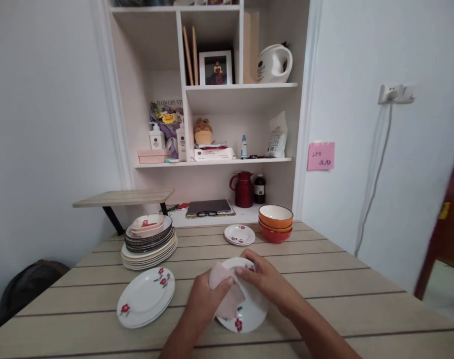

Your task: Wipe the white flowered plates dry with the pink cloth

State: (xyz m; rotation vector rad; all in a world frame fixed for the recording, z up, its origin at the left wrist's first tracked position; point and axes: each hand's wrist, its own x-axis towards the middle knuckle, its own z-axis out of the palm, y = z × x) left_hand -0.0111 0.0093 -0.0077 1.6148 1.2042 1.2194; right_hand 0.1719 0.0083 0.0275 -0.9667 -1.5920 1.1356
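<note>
I have the left hand [206, 296] pinching a pale cloth [230, 301] against a flowered plate [255, 311], the right hand [268, 279] gripping its rim. Bowls [275, 224] stand near the tabletop [200, 245]'s far right corner.

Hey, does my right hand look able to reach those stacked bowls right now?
Probably yes: the stacked bowls stand beyond your right hand, and only tabletop shows between them. That hand is gripping a plate, though, so it would likely have to let go first.
</note>
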